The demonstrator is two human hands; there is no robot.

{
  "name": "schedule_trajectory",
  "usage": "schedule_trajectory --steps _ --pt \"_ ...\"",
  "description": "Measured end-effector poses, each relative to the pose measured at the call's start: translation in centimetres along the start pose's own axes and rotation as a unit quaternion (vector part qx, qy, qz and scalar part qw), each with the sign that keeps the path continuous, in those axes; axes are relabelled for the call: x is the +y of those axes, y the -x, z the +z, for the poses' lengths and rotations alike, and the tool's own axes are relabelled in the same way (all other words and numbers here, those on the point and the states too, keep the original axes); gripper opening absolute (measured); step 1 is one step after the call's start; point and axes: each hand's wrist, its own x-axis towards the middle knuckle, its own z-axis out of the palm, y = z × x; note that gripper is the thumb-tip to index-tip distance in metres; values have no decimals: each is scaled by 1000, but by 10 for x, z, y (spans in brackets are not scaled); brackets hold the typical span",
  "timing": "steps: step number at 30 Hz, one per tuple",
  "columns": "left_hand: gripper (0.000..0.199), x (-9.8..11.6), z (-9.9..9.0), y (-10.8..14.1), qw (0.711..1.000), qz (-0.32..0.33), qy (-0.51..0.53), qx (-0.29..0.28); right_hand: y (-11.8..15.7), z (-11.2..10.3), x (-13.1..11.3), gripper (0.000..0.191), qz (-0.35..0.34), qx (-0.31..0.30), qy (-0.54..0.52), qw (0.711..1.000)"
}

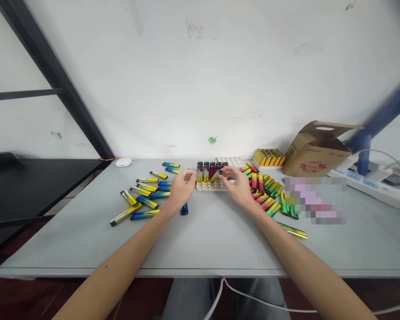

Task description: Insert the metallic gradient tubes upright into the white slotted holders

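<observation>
Blue and yellow tubes (147, 202) scattered left. Your left hand (182, 187): fingers curled, can't tell if gripping. White honeycomb tray (208, 187), center, has black-capped tubes (206, 172) upright. Your right hand (236, 184) pinches a tilted tube (215, 176) at it. Red-green tubes (266, 200) right.

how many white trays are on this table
3: a front tray between the left hand and right hand, a back tray near the wall, and a side tray under yellow lighters beside the cardboard box. Others may be hidden.
</observation>
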Motion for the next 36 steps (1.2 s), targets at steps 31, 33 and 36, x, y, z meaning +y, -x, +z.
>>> schedule_trajectory --steps 31,33,36 --pt "45 -18 -30 -15 855 -11 -518 -35 2 -7 6 41 -159 -3 323 933" --pt "43 -17 -32 -17 860 -3 -510 -25 3 -7 4 39 -161 0 320 934" --pt "48 -22 -38 -23 860 -22 -510 -10 3 -6 3 38 -166 0 315 935"
